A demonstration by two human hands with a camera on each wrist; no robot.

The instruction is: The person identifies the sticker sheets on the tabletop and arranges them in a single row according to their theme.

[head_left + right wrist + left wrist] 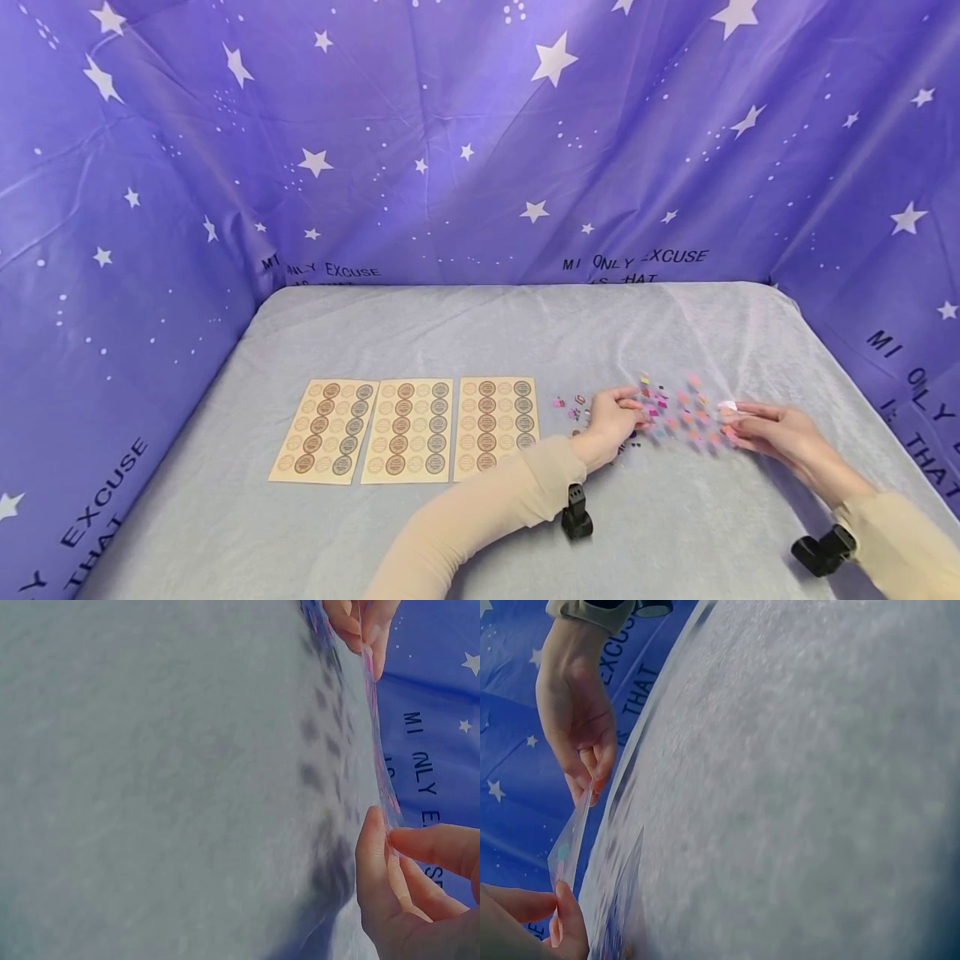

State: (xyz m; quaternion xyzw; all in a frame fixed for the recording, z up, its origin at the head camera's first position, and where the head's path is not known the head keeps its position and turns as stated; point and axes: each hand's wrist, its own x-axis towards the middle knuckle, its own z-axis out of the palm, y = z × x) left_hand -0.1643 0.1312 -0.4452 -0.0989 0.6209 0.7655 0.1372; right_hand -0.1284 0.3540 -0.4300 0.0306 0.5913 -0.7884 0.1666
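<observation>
A clear sheet dotted with small pink, orange and purple stickers (684, 414) spans the space between both hands, raised over the table. My left hand (613, 423) pinches its left edge between thumb and fingers; my right hand (783, 440) pinches the right edge. In the left wrist view the sheet (570, 844) stands tilted, seen nearly edge-on. The right wrist view shows its spotted shadow (326, 735) on the cloth. Another clear sticker sheet (575, 412) lies under and left of my left hand, partly hidden by it.
Three cream sheets of round stickers lie in a row: a left one (324, 432), a middle one (407, 432) and a right one (496, 425), whose lower corner my left sleeve covers. Grey cloth (300, 542) covers the table. Purple star-printed curtains (480, 125) enclose it.
</observation>
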